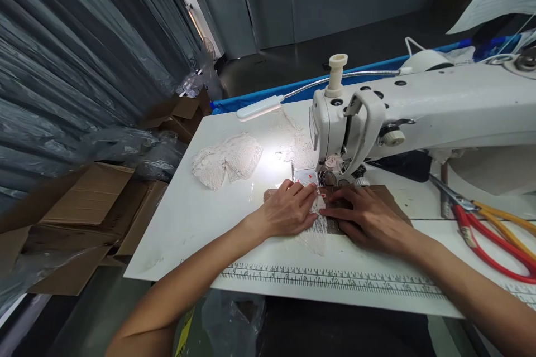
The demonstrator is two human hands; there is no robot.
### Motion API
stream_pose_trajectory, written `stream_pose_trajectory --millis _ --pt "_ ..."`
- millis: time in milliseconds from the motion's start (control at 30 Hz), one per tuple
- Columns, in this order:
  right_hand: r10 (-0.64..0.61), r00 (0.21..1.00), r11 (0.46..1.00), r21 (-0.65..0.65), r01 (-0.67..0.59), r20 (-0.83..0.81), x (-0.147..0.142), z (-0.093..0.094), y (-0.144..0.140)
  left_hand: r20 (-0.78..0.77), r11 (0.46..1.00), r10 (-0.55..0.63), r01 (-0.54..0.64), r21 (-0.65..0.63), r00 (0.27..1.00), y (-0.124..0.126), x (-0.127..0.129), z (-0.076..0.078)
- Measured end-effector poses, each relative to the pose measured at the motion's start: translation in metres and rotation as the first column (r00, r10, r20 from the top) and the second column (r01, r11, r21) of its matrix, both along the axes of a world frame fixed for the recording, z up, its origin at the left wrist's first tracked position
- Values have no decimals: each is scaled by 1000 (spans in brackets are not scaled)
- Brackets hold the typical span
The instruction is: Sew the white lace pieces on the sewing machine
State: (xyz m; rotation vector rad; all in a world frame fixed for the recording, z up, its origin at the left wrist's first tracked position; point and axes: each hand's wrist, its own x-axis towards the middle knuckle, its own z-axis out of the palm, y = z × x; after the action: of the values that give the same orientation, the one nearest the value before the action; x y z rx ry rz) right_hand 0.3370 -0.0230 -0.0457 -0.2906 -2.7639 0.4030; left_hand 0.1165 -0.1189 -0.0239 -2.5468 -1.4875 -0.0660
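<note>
A white lace piece (315,237) lies below the needle area of a white sewing machine (335,122). My left hand (291,209) presses down on its left side, fingers bent and close together, thumb over the lace. On the other side, my right hand (364,215) rests with fingers apart, the index fingertip at the lace's right edge. Beneath that hand is a brown board (387,201). The presser foot and needle are too small to make out clearly.
More lace lies on the white table (201,234): a shaped piece (228,159) at left, another (295,136) under the lamp (259,107). Red-handled scissors (494,245) and a yellow-handled tool (506,223) are at right. A printed ruler (318,280) runs along the front; cardboard boxes (87,195) stand left.
</note>
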Motion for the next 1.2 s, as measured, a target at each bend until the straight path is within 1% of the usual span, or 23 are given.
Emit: stream_pose_trajectory --millis 100,233,333,533,800,1067,1200 --pt "-18 1000 1000 23 18 -16 -2 -2 2 -48 999 32 -31 7 998 2 2 4" --pt "-40 998 997 62 42 -41 -7 -4 5 -65 999 32 -34 -25 997 13 -2 8" --pt "-50 998 995 82 53 -38 -8 -6 6 -28 999 37 -38 -36 999 17 -5 7" --pt "-63 994 996 49 68 -86 -7 -11 5 88 999 32 -30 -25 996 16 -8 1" --pt "-57 993 998 16 59 -103 -7 -11 6 195 998 59 -56 -23 979 17 -8 -5" --pt "-62 997 998 11 62 -44 -5 -11 7 223 997 73 -70 -23 972 14 -7 -7" --pt "-80 997 996 42 81 -22 -5 -10 7 227 996 88 -82 -33 970 13 -7 -6"
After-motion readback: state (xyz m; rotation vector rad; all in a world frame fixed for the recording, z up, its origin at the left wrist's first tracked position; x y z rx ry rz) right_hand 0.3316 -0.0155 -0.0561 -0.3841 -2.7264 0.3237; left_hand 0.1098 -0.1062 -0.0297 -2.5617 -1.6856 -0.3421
